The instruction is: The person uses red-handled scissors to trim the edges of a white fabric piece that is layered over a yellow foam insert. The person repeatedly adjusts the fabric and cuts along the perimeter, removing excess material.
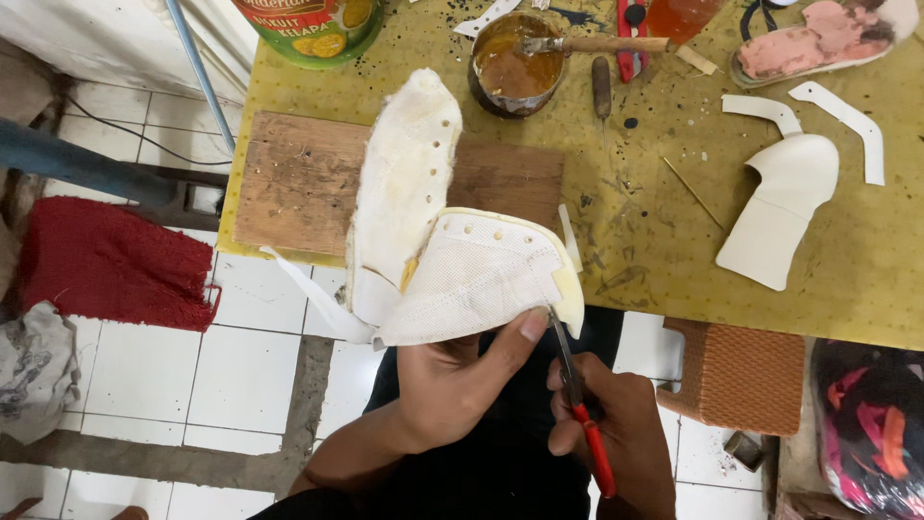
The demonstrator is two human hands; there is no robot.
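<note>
White shoe upper (462,270) gripped in L hand (452,385); R hand (616,424) fisted on red-handled tool (582,414), prob. scissors.

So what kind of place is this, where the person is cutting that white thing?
Probably a small shoemaking workshop. The left hand holds a white mesh shoe upper, the right hand holds red-handled scissors, and a round tin of amber glue stands on the stained yellow worktable.

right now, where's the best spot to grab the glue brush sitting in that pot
Probably by the bare wooden handle of the brush, coming from the right. It lies nearly level across the rim of the glue pot, its bristle end over the amber glue and its handle jutting clear to the right. Both the left hand and right hand are busy.
</note>
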